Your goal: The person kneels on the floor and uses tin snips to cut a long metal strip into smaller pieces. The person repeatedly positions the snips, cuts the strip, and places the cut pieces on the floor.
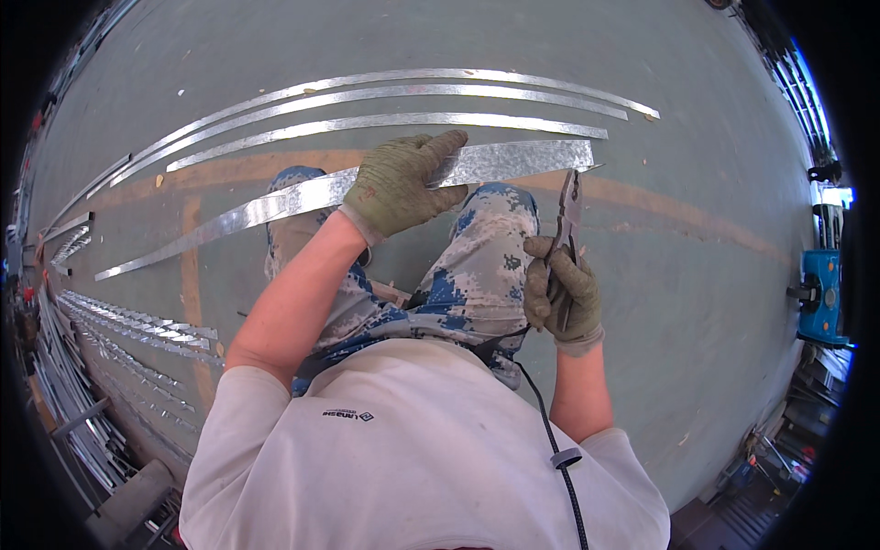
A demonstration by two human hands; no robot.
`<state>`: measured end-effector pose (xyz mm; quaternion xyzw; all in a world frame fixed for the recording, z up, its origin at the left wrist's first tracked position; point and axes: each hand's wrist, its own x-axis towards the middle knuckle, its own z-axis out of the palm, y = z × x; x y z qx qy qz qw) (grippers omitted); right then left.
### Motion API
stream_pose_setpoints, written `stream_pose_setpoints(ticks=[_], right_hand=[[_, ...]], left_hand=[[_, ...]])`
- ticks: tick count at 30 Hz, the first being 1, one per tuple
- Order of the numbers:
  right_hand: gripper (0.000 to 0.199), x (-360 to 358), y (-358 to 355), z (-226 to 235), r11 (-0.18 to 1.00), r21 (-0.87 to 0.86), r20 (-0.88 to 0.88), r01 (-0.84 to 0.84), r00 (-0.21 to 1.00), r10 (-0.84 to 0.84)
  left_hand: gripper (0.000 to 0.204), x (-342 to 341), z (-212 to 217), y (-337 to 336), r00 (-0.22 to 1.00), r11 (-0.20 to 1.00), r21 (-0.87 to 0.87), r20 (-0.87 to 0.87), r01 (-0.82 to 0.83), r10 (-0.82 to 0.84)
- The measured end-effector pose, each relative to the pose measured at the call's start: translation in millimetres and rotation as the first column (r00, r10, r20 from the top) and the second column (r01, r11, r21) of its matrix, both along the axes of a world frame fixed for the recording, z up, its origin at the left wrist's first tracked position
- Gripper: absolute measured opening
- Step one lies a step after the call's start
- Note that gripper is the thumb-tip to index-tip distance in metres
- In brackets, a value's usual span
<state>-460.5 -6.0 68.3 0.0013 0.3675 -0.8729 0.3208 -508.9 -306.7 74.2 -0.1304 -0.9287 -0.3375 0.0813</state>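
Observation:
My gloved left hand (403, 188) is wrapped round a long, flat, shiny metal strip (518, 162), thumb on its near side. From there the strip slopes away to the lower left, crossing above my knees; its wide end points right. In my gloved right hand (564, 289) is a pair of pliers (568, 215), held by the handles with the jaws pointing up. The jaw tips are at the near corner of the strip's right end, where a thin pointed edge sticks out. Whether the jaws grip that edge, I cannot tell.
Three long metal strips (394, 93) lie side by side on the green floor (697, 211) beyond my hands. At left are several shorter twisted-looking strips (151, 323) and a heap of metal bars (78, 403). A blue machine (822, 295) stands far right. A black cord (550, 412) hangs down my front.

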Motion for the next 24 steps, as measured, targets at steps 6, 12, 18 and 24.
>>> stream_pose_setpoints(ticks=[6, 12, 18, 24], right_hand=[[0.040, -3.3, 1.0, 5.8, 0.999, 0.039, -0.010, -0.009, 1.000, 0.009], [0.038, -2.9, -1.0, 0.8, 0.998, 0.060, -0.024, -0.015, 1.000, 0.016], [0.042, 3.0, -4.9, 2.7, 0.993, 0.117, -0.012, 0.025, 1.000, -0.024], [0.044, 7.5, -9.0, 6.9, 0.988, 0.144, 0.011, 0.050, 0.999, -0.052]], left_hand=[[0.065, -0.8, 13.6, -2.7, 0.999, 0.998, -0.063, 0.033, 0.008, -0.006], [0.065, 1.9, 19.1, -10.5, 0.992, 0.971, -0.239, 0.124, -0.007, 0.038], [0.066, 1.1, 8.7, -9.7, 0.991, 0.963, -0.268, 0.119, -0.023, 0.057], [0.067, 0.2, 9.3, -8.3, 0.988, 0.949, -0.314, 0.139, -0.013, 0.059]])
